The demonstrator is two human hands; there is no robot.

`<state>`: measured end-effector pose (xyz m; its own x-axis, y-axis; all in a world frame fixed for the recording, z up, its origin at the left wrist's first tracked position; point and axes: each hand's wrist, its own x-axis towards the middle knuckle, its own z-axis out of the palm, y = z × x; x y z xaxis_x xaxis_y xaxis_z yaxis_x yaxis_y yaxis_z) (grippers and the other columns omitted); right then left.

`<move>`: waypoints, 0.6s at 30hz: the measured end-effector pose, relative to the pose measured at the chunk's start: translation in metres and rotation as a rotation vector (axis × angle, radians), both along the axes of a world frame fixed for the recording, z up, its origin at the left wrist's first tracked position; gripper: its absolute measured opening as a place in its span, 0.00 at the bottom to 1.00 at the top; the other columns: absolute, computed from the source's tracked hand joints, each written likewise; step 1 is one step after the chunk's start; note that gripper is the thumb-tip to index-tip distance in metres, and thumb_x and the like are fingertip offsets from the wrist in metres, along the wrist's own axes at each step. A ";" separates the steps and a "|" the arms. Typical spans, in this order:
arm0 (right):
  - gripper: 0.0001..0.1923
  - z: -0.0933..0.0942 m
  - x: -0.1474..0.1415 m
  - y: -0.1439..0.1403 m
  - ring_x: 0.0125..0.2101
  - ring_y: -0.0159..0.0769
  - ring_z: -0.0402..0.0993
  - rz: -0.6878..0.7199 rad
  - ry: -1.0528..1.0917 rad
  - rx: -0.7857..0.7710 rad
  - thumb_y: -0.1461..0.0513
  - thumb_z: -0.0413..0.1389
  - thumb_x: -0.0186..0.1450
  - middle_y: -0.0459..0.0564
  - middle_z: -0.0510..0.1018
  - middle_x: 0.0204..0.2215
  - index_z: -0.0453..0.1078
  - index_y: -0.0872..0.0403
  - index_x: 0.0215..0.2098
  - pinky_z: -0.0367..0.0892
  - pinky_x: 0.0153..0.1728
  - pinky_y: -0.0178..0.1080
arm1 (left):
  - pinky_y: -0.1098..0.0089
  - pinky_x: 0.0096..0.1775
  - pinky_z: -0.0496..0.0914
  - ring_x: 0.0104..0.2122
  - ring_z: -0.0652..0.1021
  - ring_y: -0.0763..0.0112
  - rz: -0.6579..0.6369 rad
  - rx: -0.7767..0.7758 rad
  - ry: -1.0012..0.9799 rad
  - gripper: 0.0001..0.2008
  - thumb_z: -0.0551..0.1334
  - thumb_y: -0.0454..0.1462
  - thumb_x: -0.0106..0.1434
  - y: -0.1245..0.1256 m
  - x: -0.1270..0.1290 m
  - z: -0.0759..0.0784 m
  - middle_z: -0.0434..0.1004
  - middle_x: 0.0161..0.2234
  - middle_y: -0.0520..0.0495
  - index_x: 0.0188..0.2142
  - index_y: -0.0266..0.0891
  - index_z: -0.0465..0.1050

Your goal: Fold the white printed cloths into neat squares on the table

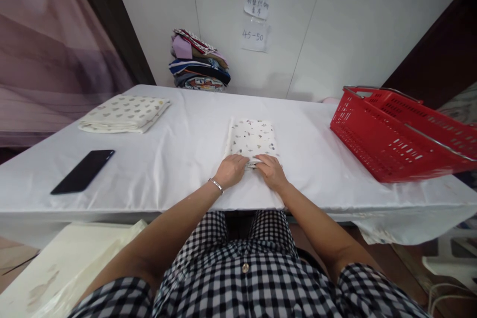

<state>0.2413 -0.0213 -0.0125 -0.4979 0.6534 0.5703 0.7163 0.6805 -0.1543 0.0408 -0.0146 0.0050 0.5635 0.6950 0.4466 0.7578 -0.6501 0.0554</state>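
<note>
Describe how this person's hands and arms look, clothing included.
The left hand and right hand are bare, without gloves. The left wears a silver-coloured bracelet; none shows on the right. The black-and-white checked sleeves leave the forearms uncovered.

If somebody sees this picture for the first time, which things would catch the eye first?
Probably the bright red basket, at the right end of the white-covered table. Next, perhaps the small patterned cloth near the middle, with the left hand and right hand at its near edge. The black flat device at left also stands out.
</note>
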 end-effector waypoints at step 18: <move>0.10 0.001 0.053 -0.027 0.52 0.42 0.62 -0.219 -0.038 -0.002 0.61 0.49 0.66 0.54 0.69 0.51 0.72 0.52 0.40 0.57 0.51 0.46 | 0.64 0.43 0.65 0.39 0.71 0.64 0.031 -0.096 -0.043 0.09 0.55 0.38 0.63 0.000 -0.001 0.001 0.73 0.37 0.45 0.40 0.40 0.71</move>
